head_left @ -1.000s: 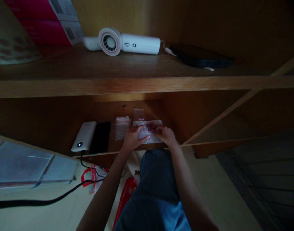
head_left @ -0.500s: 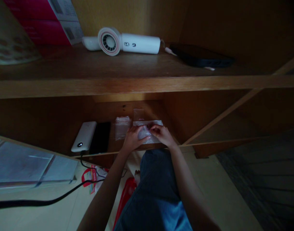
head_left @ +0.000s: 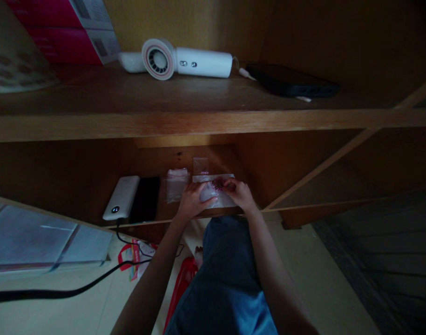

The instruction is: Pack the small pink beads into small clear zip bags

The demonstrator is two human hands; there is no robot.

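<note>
The left hand (head_left: 191, 201) lies flat on a clear plastic bag (head_left: 213, 194), fingers spread, seemingly pinning it so it cannot slide. The right hand (head_left: 241, 195) pinches at a small heap of pink beads (head_left: 219, 183) at the bag's 1 o'clock corner. The bag is thin, crinkled and see-through, resting at the front edge of the lower shelf (head_left: 296, 204). At its 9 o'clock sit more clear bags (head_left: 176, 182), then a dark phone (head_left: 146, 199) and a white power bank (head_left: 121, 197).
</note>
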